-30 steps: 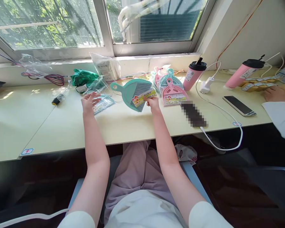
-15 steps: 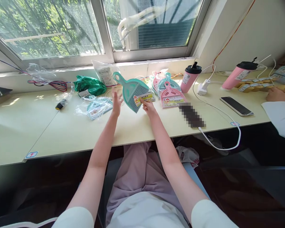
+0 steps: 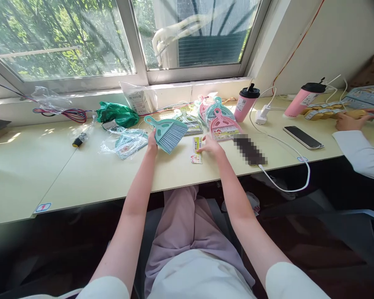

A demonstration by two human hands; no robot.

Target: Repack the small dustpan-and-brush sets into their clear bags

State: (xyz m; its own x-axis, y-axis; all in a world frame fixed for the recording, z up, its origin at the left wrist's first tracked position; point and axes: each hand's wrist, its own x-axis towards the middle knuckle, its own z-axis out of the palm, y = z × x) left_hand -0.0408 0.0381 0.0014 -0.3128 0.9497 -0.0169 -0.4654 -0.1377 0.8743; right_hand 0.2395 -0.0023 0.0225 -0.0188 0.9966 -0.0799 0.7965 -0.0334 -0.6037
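Note:
My left hand [image 3: 152, 141] is closed on the side of a teal mini dustpan [image 3: 162, 123] with a matching brush [image 3: 173, 136] nested in it. The bristles point right and toward me, and the handle lies up and left. To the right, my right hand [image 3: 213, 147] has its thumb over the edge of a yellow-and-white printed label card [image 3: 197, 154], pinched upright near the tabletop. Beyond that hand are a pink dustpan set [image 3: 222, 122] and a teal set [image 3: 217, 109], both bagged. Left of my left hand lies another bagged teal set [image 3: 129, 143].
A pink cup [image 3: 246, 104], a blurred dark phone-like object [image 3: 249, 149] on a white cable and another phone [image 3: 303, 137] lie to the right. A co-worker's hands [image 3: 349, 120] handle yellow items. A green plastic bag [image 3: 116, 114] and a screwdriver-like tool [image 3: 79, 140] are left.
The label card has come away from the dustpan set, moving right and down with my right hand. My left hand has gone from open to gripping the set, which sits lower.

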